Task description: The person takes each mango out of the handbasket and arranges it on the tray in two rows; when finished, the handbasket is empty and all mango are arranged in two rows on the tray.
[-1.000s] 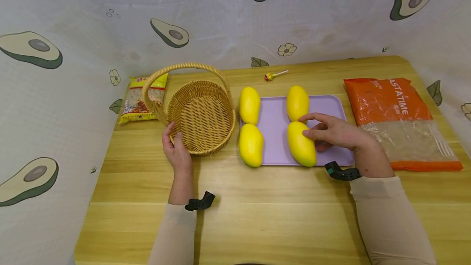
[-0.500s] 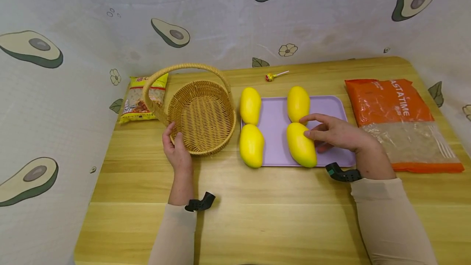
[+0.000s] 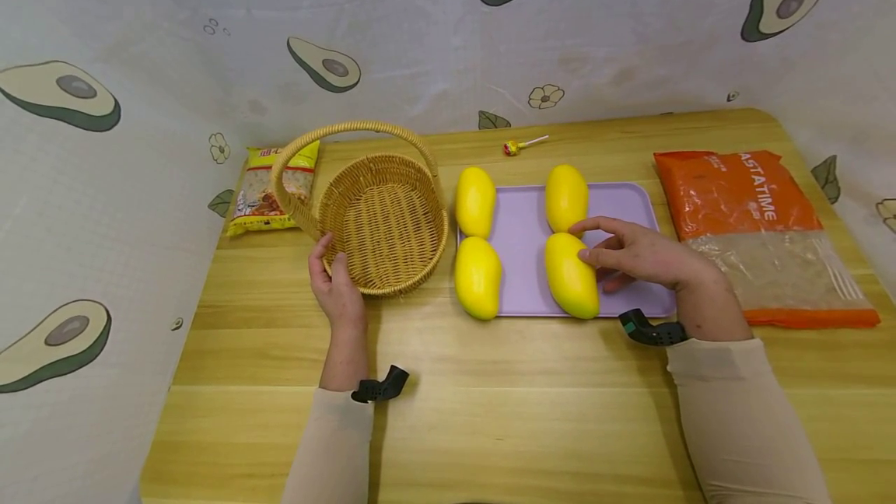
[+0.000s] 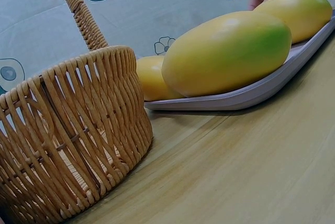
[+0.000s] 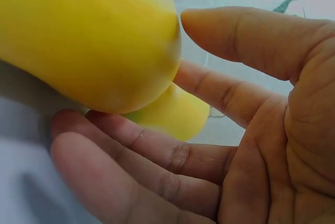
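Observation:
My left hand [image 3: 337,294] holds the near left rim of a round wicker basket [image 3: 350,185] with a tall handle; nothing lies inside it. Several yellow mangoes with green tips stand in two columns at a lilac tray [image 3: 521,255]. At the near right mango [image 3: 572,277], my right hand [image 3: 644,255] has thumb and index finger on its right side. Seen from the right wrist, the thumb tip meets that mango [image 5: 104,41], and the other fingers bend along its underside. The near left mango [image 3: 478,278] lies over the tray's left edge.
An orange-and-clear bag [image 3: 756,232] lies right of the tray. Behind the basket is a yellow snack packet [image 3: 255,204]. A lollipop [image 3: 514,147] lies near the table's back edge, before an avocado-print cloth [image 3: 420,45].
The near right mango has turned slightly, its lower tip shifting a little left. Both hands stay nearly where they were, and the basket has not moved.

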Motion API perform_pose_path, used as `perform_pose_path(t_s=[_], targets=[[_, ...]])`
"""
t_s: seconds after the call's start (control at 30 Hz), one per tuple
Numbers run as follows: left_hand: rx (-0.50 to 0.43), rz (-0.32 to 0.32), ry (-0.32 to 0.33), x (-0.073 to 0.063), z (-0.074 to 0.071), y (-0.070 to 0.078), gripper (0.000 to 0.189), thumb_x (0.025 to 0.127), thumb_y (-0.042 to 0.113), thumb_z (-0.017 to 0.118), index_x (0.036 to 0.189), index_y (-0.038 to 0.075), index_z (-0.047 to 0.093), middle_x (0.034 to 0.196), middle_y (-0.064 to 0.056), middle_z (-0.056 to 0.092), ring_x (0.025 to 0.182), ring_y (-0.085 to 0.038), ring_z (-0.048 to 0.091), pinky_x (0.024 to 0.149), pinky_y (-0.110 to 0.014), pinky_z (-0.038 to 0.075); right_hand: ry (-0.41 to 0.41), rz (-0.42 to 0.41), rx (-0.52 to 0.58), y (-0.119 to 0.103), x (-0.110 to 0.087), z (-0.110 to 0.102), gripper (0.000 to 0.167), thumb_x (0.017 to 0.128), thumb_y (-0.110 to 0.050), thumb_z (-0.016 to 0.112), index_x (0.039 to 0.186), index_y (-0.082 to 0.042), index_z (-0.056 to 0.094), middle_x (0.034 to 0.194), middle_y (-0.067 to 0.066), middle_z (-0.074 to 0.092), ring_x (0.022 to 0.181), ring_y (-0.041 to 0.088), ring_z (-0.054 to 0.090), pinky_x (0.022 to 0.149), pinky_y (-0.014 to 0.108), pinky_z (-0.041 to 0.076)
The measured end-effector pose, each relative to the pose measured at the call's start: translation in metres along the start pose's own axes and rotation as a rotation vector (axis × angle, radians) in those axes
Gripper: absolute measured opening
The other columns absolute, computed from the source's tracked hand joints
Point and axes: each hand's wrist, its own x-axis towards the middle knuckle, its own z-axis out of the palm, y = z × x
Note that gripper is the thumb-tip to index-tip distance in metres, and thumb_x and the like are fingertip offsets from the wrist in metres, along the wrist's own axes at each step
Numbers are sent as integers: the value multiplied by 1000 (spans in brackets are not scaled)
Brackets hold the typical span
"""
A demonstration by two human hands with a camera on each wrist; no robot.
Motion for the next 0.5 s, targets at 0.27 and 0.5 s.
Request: perform_pose_path(t_s=[0.27,0.5], targets=[[12,-1,12,-2,-3,0,37,100,8,48,136,4,56,150,-3,50,147,-14,35,120,-37,27,12,-10,-55,-2,-9,-1,58,103,-37,60,152,-16,38,131,26,62,103,26,69,84,43,61],[-6,20,16,-4,-8,5,36,98,7,50,133,1,57,146,-5,52,148,-16,35,121,-36,27,153,71,-291,-16,-27,-1,68,101,-54,54,157,-21,32,140,29,57,108,36,66,85,50,55]])
